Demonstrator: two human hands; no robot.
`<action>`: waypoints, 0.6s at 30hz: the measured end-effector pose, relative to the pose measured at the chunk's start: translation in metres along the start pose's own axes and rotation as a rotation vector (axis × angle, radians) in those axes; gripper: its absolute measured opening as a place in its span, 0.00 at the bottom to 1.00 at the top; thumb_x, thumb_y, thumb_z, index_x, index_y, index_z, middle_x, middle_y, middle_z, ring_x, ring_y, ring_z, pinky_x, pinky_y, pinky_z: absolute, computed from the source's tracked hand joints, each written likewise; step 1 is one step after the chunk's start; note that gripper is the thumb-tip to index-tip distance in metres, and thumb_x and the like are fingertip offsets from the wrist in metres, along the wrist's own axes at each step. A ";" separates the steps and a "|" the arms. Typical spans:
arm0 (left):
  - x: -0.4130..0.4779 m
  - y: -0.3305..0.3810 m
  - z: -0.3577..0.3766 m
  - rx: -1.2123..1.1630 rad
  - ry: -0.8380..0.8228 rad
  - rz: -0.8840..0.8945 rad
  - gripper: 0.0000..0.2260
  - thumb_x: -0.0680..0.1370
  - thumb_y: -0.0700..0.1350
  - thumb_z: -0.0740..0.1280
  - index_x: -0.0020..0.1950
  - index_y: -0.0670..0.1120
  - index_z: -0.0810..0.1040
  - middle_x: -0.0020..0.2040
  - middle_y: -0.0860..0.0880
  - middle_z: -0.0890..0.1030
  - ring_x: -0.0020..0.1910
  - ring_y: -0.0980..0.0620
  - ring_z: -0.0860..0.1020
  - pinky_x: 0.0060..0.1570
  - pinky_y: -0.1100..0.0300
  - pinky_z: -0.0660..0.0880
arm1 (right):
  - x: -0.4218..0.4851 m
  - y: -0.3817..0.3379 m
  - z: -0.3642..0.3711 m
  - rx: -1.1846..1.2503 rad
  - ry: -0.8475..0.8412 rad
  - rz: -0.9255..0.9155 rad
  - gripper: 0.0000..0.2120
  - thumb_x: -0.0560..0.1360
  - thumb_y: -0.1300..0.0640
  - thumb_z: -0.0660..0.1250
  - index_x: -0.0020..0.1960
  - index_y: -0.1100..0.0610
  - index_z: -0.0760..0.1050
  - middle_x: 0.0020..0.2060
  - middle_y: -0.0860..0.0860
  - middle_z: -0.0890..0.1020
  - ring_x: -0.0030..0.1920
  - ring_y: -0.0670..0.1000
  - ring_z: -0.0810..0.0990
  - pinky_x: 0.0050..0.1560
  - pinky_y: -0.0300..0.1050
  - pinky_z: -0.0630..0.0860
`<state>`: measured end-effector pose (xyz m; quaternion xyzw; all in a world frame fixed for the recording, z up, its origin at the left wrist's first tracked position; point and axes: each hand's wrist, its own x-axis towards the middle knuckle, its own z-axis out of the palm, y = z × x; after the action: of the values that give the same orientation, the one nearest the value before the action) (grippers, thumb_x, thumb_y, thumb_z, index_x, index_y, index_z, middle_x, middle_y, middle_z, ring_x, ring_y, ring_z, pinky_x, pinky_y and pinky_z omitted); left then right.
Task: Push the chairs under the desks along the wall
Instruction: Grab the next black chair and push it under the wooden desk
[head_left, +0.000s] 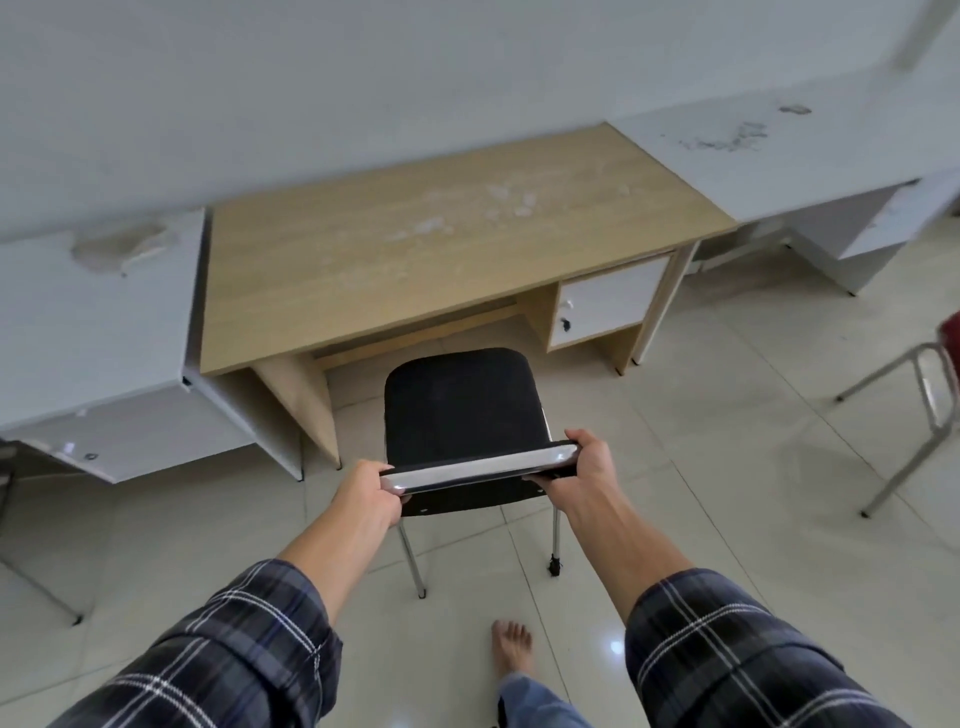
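A black chair (462, 402) with a chrome top rail and metal legs stands on the tiled floor, facing a wooden desk (415, 234) set against the wall. Its seat front sits just before the desk's knee opening. My left hand (371, 491) grips the left end of the chrome rail. My right hand (587, 465) grips the rail's right end. Both arms are stretched forward in plaid sleeves.
A white desk (93, 338) adjoins on the left and another white desk (779, 156) on the right. The wooden desk has a white drawer unit (608, 301). A red chair with a metal frame (924, 395) stands at the right edge. My bare foot (511, 647) is below.
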<state>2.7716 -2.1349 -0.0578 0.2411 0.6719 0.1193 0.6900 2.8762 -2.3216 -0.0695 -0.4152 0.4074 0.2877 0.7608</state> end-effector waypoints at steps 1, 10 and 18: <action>0.006 0.009 0.005 -0.013 0.006 0.004 0.05 0.74 0.34 0.64 0.49 0.37 0.74 0.53 0.40 0.72 0.49 0.41 0.77 0.55 0.48 0.79 | 0.006 -0.003 0.011 -0.010 -0.010 0.006 0.10 0.75 0.61 0.68 0.54 0.61 0.71 0.52 0.62 0.79 0.52 0.65 0.80 0.57 0.70 0.77; 0.038 0.077 0.045 -0.111 0.068 0.020 0.06 0.75 0.34 0.63 0.51 0.38 0.73 0.53 0.40 0.74 0.54 0.41 0.79 0.55 0.48 0.79 | 0.055 -0.019 0.111 -0.134 -0.048 0.060 0.15 0.74 0.61 0.70 0.59 0.60 0.73 0.54 0.63 0.81 0.52 0.66 0.81 0.57 0.68 0.78; 0.073 0.138 0.063 -0.193 0.097 0.011 0.04 0.75 0.33 0.62 0.40 0.39 0.71 0.48 0.41 0.74 0.49 0.42 0.76 0.56 0.49 0.78 | 0.086 -0.014 0.190 -0.184 -0.085 0.088 0.10 0.75 0.61 0.70 0.52 0.61 0.72 0.53 0.63 0.79 0.54 0.65 0.80 0.58 0.68 0.78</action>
<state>2.8609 -1.9918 -0.0541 0.1710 0.6885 0.1987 0.6762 3.0025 -2.1551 -0.0760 -0.4523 0.3644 0.3744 0.7228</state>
